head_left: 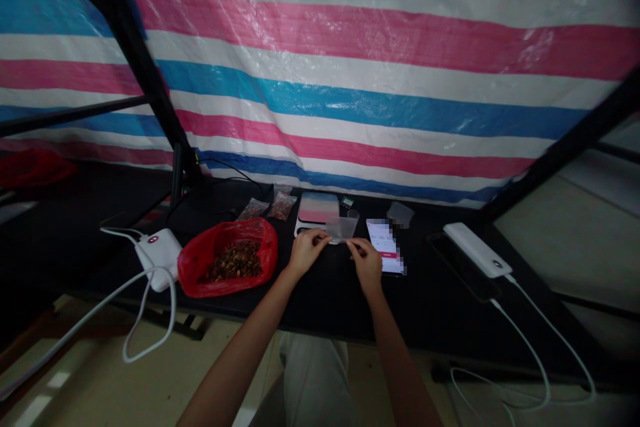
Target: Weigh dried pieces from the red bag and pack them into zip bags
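Between both hands is a small clear plastic bag (340,227), gripped near its lower corners. My left hand (311,248) pinches its left side, and my right hand (364,256) pinches its right side. Right behind the bag lies a small flat scale (319,207) with a shiny plate, partly covered by the bag. A clear plastic cup (353,215) shows just past the bag's upper right. Left of my left hand sits an open red plastic bag (227,287) with small brown pieces (237,260) in it. A lit phone (383,247) lies close by my right hand.
Filled small bags (283,205) lie behind the red bag; clear plastic (400,213) lies at back right. A white power bank (477,250) and dark phone (463,267) with cables are at right. A white charger (159,259) stands left. Striped sheeting (350,93) hangs behind.
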The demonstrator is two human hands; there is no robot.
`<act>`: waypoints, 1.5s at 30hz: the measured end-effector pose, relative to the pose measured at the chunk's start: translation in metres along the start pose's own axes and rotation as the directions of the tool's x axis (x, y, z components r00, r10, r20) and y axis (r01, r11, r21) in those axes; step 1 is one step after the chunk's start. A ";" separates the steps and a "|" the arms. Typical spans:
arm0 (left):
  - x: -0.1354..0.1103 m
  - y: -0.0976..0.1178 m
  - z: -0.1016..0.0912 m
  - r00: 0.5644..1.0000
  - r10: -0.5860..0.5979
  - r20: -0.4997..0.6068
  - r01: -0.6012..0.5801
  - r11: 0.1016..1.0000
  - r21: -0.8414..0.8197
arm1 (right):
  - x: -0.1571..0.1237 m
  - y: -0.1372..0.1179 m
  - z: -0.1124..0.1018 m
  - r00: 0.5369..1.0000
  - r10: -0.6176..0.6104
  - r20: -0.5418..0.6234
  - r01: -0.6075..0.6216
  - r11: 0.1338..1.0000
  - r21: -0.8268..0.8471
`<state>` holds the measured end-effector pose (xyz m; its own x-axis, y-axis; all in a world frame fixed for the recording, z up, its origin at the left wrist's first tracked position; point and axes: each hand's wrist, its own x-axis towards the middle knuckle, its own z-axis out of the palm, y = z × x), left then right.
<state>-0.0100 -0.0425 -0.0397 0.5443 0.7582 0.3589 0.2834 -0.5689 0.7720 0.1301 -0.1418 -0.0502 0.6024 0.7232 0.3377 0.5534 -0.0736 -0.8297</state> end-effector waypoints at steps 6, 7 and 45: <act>0.000 -0.001 0.000 0.993 0.000 0.117 0.009 0.997 -0.076 | 0.004 0.006 0.005 0.999 0.030 0.028 -0.035 0.982 0.185; 0.000 -0.001 0.001 0.993 -0.007 0.118 0.017 0.996 -0.083 | 0.004 0.007 0.006 0.999 0.039 0.029 -0.044 0.976 0.214; 0.000 0.004 -0.005 0.985 0.103 0.142 -0.099 0.995 -0.030 | -0.002 -0.003 0.005 0.985 -0.149 0.086 0.158 0.982 -0.106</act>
<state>-0.0128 -0.0432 -0.0339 0.6769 0.6429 0.3583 0.2043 -0.6318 0.7477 0.1247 -0.1393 -0.0507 0.4614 0.7826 0.4179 0.6994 -0.0311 -0.7141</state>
